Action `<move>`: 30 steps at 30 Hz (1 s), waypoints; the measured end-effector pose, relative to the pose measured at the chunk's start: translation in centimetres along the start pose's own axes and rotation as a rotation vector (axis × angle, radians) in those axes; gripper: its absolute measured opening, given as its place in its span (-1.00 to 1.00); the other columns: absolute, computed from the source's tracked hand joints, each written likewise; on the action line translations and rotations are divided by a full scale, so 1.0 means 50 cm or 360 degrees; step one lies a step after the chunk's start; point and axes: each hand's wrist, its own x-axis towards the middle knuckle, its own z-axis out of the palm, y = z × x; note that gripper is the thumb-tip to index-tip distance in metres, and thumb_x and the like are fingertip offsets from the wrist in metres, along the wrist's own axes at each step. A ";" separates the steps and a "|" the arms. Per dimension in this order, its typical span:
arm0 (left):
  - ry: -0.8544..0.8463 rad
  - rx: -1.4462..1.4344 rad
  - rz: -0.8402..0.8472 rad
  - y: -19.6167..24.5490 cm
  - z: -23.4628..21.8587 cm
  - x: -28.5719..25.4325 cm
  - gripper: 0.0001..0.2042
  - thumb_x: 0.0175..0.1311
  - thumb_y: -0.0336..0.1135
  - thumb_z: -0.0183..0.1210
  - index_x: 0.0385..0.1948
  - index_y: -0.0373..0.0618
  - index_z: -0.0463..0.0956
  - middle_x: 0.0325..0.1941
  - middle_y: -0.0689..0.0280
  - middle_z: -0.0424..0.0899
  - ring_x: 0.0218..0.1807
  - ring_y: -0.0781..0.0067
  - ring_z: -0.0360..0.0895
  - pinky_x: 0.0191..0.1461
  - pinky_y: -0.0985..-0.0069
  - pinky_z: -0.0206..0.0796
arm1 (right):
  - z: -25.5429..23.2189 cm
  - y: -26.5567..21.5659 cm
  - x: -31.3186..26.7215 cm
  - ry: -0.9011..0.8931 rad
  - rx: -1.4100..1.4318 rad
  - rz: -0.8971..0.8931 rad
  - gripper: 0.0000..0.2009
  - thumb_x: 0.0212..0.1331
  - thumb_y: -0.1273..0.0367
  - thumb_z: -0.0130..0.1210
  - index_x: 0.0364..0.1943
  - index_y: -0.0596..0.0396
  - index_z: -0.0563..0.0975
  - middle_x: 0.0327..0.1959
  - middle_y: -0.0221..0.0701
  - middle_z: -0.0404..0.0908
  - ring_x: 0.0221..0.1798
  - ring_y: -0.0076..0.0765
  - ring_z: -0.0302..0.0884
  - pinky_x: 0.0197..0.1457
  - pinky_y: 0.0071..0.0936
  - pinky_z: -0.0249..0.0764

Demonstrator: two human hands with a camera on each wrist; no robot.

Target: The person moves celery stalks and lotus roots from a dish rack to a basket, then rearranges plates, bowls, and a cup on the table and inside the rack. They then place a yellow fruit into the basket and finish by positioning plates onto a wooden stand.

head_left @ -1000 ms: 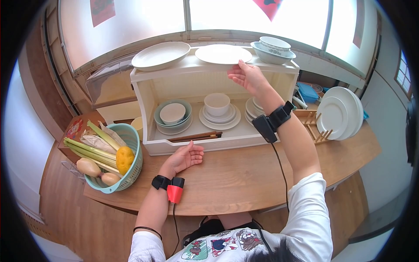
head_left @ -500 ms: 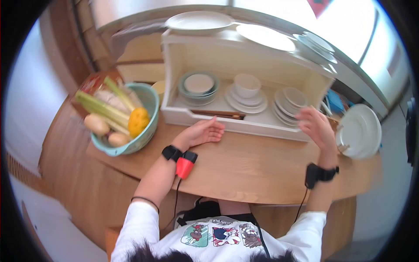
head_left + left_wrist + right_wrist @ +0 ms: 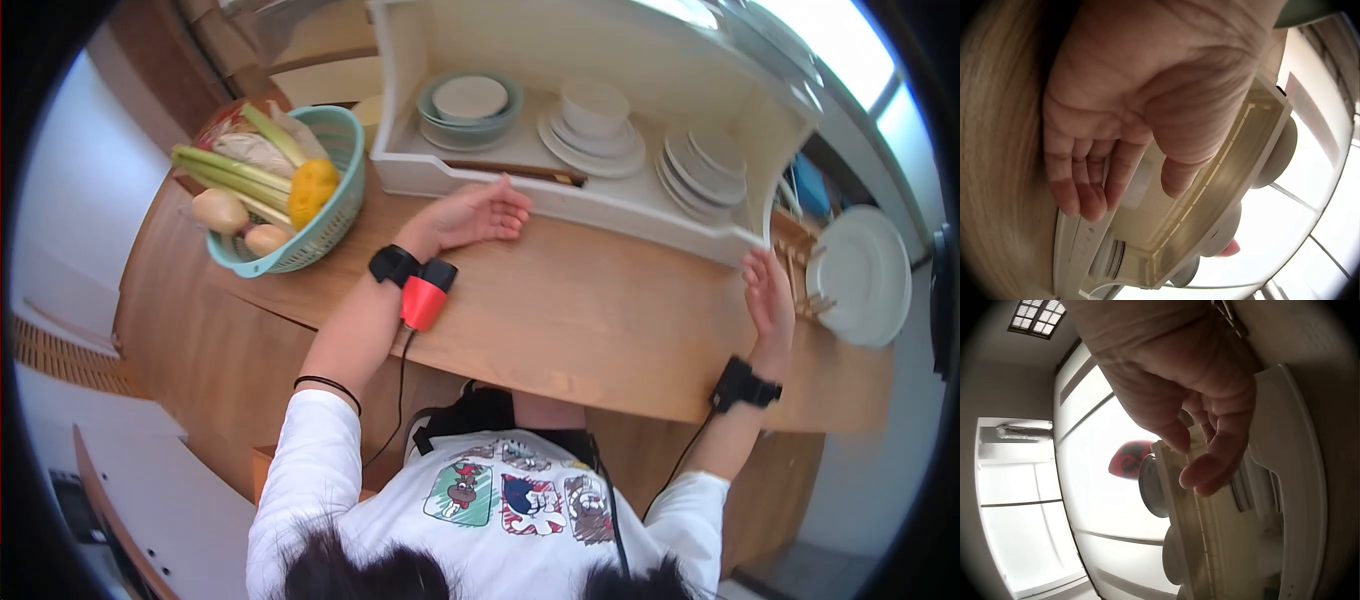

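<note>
The left hand (image 3: 468, 216) rests on its side on the wooden table, before the low front edge of a white shelf unit (image 3: 640, 226); its fingers are relaxed and hold nothing. Near the unit's right front corner the right hand (image 3: 769, 297) is held with loosely bent fingers, empty. Inside the unit stand green bowls with a white dish (image 3: 470, 99), a white bowl (image 3: 595, 107) on stacked plates, and another plate stack (image 3: 704, 170). Brown chopsticks (image 3: 515, 173) lie along the front. In the left wrist view the left palm (image 3: 1147, 94) shows no object.
A teal basket (image 3: 345, 190) of vegetables stands at the table's left. To the right, large white plates (image 3: 862, 277) stand in a wooden rack (image 3: 796, 262). In the right wrist view, dishes (image 3: 1154, 485) sit on top of the unit. Cables hang from both wrists.
The right hand has come down from the plate on top of the unit to the right front corner. The head view has tilted down; the left hand stays before the unit.
</note>
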 end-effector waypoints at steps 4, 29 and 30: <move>-0.0042 0.0053 0.0014 -0.001 -0.004 0.003 -0.54 0.27 0.02 -0.15 -0.19 -0.29 0.43 -0.29 0.25 0.54 -0.24 0.46 0.50 -0.06 0.48 0.37 | -0.018 0.026 0.016 -0.0177 -0.0096 0.0061 -0.82 0.21 0.25 -0.09 -0.42 0.02 0.41 -0.60 -0.56 0.44 -0.68 -0.73 0.31 -0.73 -0.83 0.13; -0.0290 0.0030 -0.0039 0.003 -0.032 0.019 -0.52 0.34 -0.05 -0.29 -0.07 -0.38 0.32 -0.16 0.16 0.49 -0.14 0.41 0.45 0.03 0.52 0.32 | -0.079 0.048 0.043 -0.0289 0.0166 0.0404 -0.70 0.26 0.15 -0.20 -0.56 -0.02 0.27 -0.80 -0.64 0.07 -0.81 -0.72 -0.07 -0.82 -0.77 -0.18; -0.0304 0.0036 -0.0053 0.006 -0.032 0.022 -0.51 0.34 -0.05 -0.29 -0.07 -0.39 0.32 -0.16 0.15 0.49 -0.14 0.41 0.45 0.03 0.52 0.33 | -0.076 0.047 0.041 -0.0267 0.0171 0.0369 -0.70 0.26 0.16 -0.20 -0.55 -0.02 0.26 -0.80 -0.64 0.07 -0.81 -0.72 -0.06 -0.83 -0.77 -0.17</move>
